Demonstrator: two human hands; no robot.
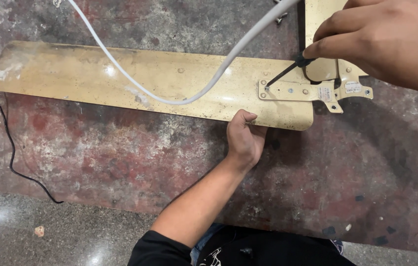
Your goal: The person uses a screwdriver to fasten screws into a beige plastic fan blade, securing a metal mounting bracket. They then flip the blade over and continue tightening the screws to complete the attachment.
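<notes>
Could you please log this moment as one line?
left hand: steadies fan blade edge | right hand: screwdriver tip on bracket screw | white cable across blade

Screwdriver (282, 75) on fan blade (120, 76) bracket (312, 91)

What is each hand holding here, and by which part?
The right hand grips a thin black screwdriver at its handle end. The left hand presses the near edge of the long beige metal fan blade.
</notes>
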